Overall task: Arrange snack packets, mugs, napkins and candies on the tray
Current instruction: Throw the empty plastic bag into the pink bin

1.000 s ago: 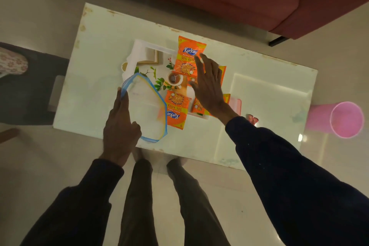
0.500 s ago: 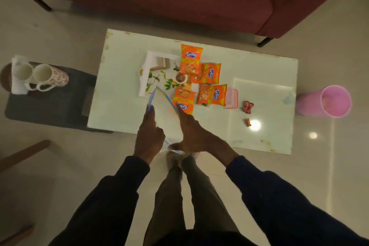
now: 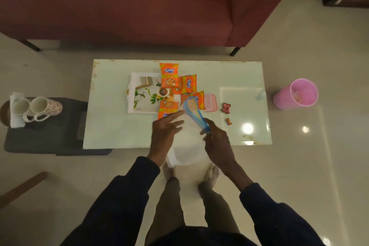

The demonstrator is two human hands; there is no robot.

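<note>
A white tray (image 3: 133, 94) with a leaf print lies on the pale table (image 3: 111, 126). Several orange snack packets (image 3: 169, 75) lie across its right side and beyond its edge. A clear zip bag with a blue rim (image 3: 194, 114) hangs over the table's near edge. My right hand (image 3: 216, 138) pinches the bag's blue rim. My left hand (image 3: 165, 128) lies against the bag's left side with fingers spread. Two wrapped candies (image 3: 226, 108) (image 3: 229, 121) lie on the table to the right. Two mugs (image 3: 43, 107) lie on their sides on white napkins (image 3: 15, 120) on a dark stool at the left.
A pink lidded box (image 3: 211, 103) sits just right of the packets. A pink bucket (image 3: 297, 94) stands on the floor beyond the table's right end. A maroon sofa (image 3: 139, 4) runs behind the table. My bare feet (image 3: 211, 172) are at the near edge.
My right hand left the packets and took hold of the bag's rim. The bag shifted right and now hangs over the table edge. The view pulled back, showing stool and mugs.
</note>
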